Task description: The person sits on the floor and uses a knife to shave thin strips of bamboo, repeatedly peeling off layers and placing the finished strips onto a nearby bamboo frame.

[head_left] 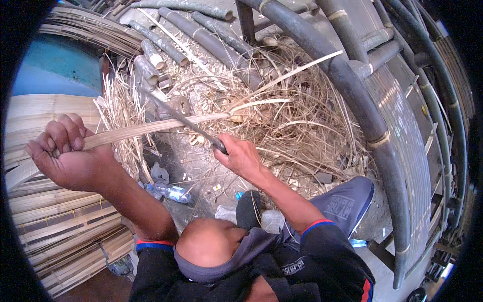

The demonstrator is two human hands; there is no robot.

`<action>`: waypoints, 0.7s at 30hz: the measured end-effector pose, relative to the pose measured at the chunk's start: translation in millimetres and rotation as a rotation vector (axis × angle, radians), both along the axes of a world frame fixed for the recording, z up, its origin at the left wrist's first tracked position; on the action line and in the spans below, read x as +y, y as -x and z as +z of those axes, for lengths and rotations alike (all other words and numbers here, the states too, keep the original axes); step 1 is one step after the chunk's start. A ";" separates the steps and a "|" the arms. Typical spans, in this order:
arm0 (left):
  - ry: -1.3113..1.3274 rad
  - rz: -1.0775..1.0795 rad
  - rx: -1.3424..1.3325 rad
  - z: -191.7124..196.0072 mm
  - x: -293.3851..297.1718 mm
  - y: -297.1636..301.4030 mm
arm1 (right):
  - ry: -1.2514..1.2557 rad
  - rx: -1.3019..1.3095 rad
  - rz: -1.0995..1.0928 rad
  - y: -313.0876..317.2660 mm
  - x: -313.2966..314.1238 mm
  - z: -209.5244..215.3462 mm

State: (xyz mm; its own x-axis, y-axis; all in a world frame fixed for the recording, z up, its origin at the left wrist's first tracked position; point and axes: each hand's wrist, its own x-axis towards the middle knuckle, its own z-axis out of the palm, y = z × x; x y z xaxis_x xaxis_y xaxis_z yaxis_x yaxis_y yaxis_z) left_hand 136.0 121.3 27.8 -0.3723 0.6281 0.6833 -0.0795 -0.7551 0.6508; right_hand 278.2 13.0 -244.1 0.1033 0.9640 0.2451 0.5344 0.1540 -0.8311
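Note:
My left hand (83, 161), at the left, is closed round a pale flat bamboo strip (132, 132). The strip runs from the fist toward the middle, and a short length sticks out on the fist's other side. In my right hand (239, 157) is a knife (202, 132), gripped by its dark handle. Its long, narrow blade points up and to the left and crosses the strip. Whether the edge bites into the bamboo, I cannot tell. Around the strip's far end lies a tangled heap of thin bamboo shavings (307, 133).
Dark bamboo poles (201, 38) lie on the ground ahead. A curved bamboo frame (347, 95) stands on the right. Stacked bamboo slats (60, 211) lie at the left. A plastic bottle (176, 194) rests near my bare knee (204, 244).

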 end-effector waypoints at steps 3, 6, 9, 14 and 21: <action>0.029 -0.043 -0.022 0.5 2.8 1.4 | 0.457 -0.011 -0.150 -25.7 4.4 -98.7; 0.046 -0.087 0.015 -6.4 4.3 17.8 | 0.560 0.070 -0.122 -23.6 2.0 -94.3; 0.060 0.059 0.021 -1.4 -3.8 10.0 | 0.126 -0.033 -0.081 4.7 -6.1 -34.4; 0.072 -0.002 -0.015 -1.1 -7.2 -3.7 | 0.534 0.006 -0.201 -23.0 -9.7 -124.1; 0.040 0.023 -0.013 0.7 -4.4 2.1 | 0.281 -0.006 -0.040 -7.2 -20.7 -60.7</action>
